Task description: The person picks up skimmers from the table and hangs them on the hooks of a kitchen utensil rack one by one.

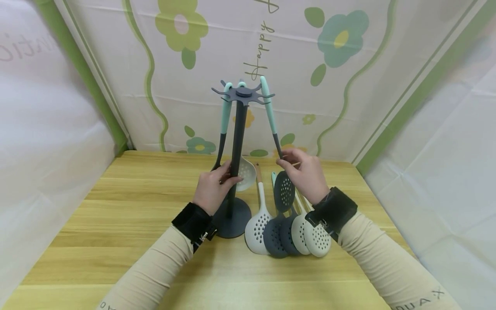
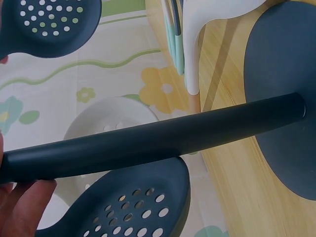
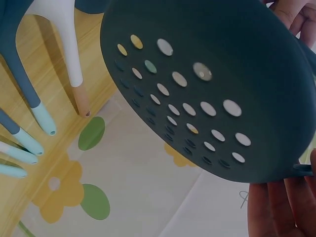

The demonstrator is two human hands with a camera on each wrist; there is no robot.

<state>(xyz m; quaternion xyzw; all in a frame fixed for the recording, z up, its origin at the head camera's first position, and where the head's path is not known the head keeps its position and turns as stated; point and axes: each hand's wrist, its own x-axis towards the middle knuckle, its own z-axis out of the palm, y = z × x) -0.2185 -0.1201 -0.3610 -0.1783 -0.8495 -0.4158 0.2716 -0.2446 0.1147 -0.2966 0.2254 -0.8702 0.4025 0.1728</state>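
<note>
A dark utensil stand (image 1: 237,137) with a round base and a hooked top stands upright on the table. My left hand (image 1: 214,189) grips its post, thumb on one side and fingers on the other. From the right hook hangs a dark slotted skimmer (image 1: 284,191) with a mint handle; my right hand (image 1: 306,174) pinches its dark neck just above the perforated head. Another dark skimmer (image 2: 133,202) hangs on the left side, its head mostly hidden by my left hand in the head view. Behind the post, a white skimmer (image 1: 247,174) hangs too.
Right of the stand base, several skimmers lie in an overlapping row on the wooden table (image 1: 155,215): a white skimmer (image 1: 257,228) with a wooden handle end, dark ones (image 1: 274,237) and pale ones (image 1: 318,239). A flower-printed cloth (image 1: 279,51) rises behind the table.
</note>
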